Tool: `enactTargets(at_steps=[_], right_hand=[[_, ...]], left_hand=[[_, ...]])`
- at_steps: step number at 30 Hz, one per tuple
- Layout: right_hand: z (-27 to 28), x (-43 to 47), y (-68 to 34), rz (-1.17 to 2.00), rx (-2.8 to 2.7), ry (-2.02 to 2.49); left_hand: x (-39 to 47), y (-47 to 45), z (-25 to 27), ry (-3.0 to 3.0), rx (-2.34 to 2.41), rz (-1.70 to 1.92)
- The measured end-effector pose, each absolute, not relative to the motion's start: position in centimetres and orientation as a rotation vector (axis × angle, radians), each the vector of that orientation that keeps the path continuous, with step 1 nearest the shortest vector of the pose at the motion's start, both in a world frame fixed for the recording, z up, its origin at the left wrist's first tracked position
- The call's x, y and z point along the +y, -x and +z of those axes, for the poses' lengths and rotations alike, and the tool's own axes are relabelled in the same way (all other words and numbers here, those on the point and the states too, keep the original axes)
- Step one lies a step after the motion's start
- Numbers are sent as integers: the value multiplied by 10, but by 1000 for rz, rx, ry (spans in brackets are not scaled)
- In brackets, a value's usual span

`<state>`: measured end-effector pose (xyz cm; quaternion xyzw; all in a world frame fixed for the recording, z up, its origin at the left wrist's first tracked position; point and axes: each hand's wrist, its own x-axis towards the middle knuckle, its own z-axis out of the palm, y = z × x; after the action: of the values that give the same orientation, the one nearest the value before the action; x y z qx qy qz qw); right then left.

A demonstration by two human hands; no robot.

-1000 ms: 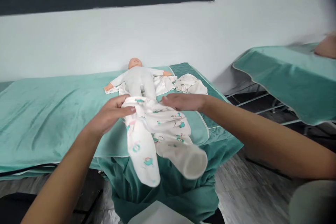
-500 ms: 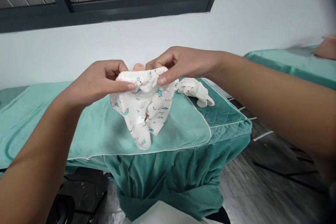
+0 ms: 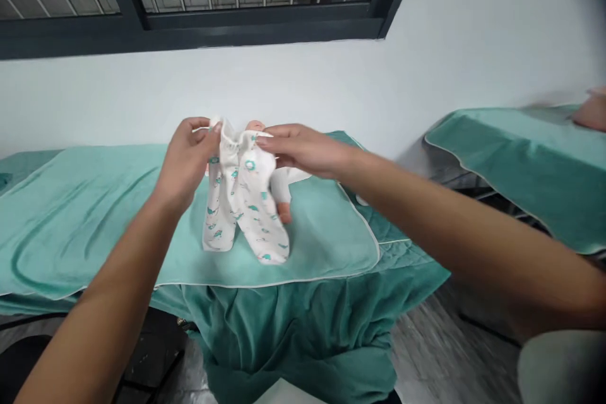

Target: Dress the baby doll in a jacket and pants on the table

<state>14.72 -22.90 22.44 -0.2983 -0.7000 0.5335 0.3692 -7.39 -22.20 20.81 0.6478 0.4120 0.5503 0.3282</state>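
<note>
White cotton printed with little teal figures hangs between the two hands: the left hand [image 3: 187, 161] pinches one side of the waistband of the baby trousers [image 3: 241, 202], the right hand [image 3: 303, 150] pinches the other side, fingers closed on the cloth. The footed legs dangle down and touch the teal pad [image 3: 95, 214] on the table. Just behind the trousers lies a baby doll [image 3: 284, 192], mostly hidden. Off to the right stands a second teal-covered table [image 3: 516, 158], with a dark-framed window [image 3: 199, 6] above the white wall.
</note>
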Motion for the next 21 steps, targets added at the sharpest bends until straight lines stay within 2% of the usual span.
enactTargets(at_steps=[5,9,11,14,16,18,21], right_hand=[[156,-182,-103,1385,-1735,717],[91,-141,-113,1177,-1975,948],[69,-117,-134,982,-2013,1045],[51,-69,-177,635,-1953,1189],[46,-31,-203,425,-1892,1328],[42,5,-222,402,-1854,1480],[37,50,-236,558,-1837,1659]], left_hand=[[-201,71,137,-1649,1132,1489],[-175,87,57,-1554,1472,1237],[-171,88,31,-1619,1645,1292],[-170,69,20,-1776,1637,1411],[-166,46,24,-1680,1479,1288],[-156,21,30,-1447,1337,1098],[-133,-5,31,-1147,1249,994]])
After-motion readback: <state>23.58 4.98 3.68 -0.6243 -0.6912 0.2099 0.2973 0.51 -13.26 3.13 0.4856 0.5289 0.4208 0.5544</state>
